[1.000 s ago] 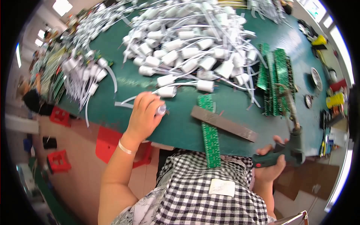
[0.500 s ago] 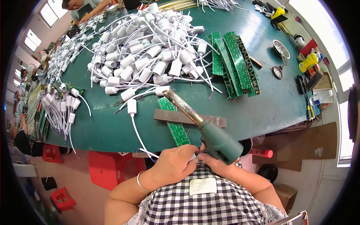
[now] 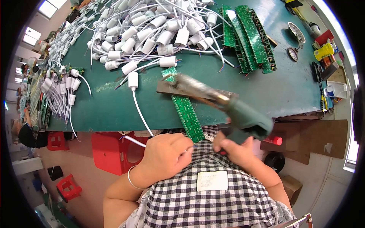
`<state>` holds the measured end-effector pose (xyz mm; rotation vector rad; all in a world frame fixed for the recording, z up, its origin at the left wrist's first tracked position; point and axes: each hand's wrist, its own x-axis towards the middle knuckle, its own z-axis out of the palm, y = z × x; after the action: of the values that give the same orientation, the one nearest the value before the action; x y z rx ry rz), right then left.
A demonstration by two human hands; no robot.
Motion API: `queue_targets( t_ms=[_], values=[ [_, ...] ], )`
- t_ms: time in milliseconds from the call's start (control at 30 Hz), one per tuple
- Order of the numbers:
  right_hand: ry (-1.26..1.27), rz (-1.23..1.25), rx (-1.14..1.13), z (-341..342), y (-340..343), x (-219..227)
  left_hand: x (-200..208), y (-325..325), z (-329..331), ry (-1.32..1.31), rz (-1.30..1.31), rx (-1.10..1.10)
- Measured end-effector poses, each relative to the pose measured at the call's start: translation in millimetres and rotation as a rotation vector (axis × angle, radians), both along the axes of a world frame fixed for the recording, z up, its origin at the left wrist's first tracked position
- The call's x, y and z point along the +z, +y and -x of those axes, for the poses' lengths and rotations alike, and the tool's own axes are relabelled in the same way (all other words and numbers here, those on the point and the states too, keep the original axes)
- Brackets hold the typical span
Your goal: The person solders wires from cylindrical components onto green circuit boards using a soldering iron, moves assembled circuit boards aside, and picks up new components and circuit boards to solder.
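Note:
My right hand point(image 3: 238, 152) grips a soldering gun point(image 3: 249, 118) with a green body, a metal barrel and a bent tip at upper left. The barrel hangs above a flat brown bar point(image 3: 164, 87) lying across a green circuit board strip point(image 3: 187, 116). The strip reaches over the table's near edge. My left hand point(image 3: 167, 155) is closed around a white cable point(image 3: 135, 141), with small wire ends by its fingertips. Another white cable runs from a white lamp holder point(image 3: 133, 80) on the table down to that hand; its far end is hidden.
A large heap of white lamp holders point(image 3: 152, 34) covers the far middle. Stacked green circuit boards point(image 3: 253, 38) lie at far right, near a metal dish point(image 3: 296, 32). A bundle of lamp holders point(image 3: 57, 91) sits at left. A red stool point(image 3: 110, 152) stands below the table edge.
My hands have drawn apart. The soldering gun has shifted right with my right hand, and my left hand has moved slightly left. The whole view has tilted down.

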<state>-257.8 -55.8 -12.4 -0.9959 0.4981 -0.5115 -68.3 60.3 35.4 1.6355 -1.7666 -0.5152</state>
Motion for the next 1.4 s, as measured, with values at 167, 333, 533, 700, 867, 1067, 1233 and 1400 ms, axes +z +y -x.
queue_targets(
  t_ms=[167, 333, 533, 700, 867, 1067, 1233, 1400],
  values=[
    [0.286, 0.217, 0.096, 44, -9, 15, -15, 12, 5, 0.034, -0.181, 0.277],
    [0.218, 0.206, 0.064, 107, 7, 10, -27, 12, 4, 0.162, -0.181, 0.300],
    [0.407, 0.559, 0.213, 119, 1, 20, -35, 12, 9, 0.125, -0.113, 0.311],
    [0.459, 0.352, 0.090, 120, 6, 19, -43, 8, 12, 0.081, -0.034, 0.335],
    [0.563, 0.514, 0.170, 123, 5, 11, -49, 10, 14, 0.066, -0.053, 0.359],
    [0.653, 0.592, 0.092, 123, 10, 4, -50, 9, 14, 0.076, -0.014, 0.378],
    [0.538, 0.645, 0.188, 131, 6, -16, -52, 7, 14, 0.033, -0.006, 0.398],
    [0.536, 0.576, 0.155, 116, 7, -2, -53, 8, 14, 0.046, -0.026, 0.401]
  ],
)
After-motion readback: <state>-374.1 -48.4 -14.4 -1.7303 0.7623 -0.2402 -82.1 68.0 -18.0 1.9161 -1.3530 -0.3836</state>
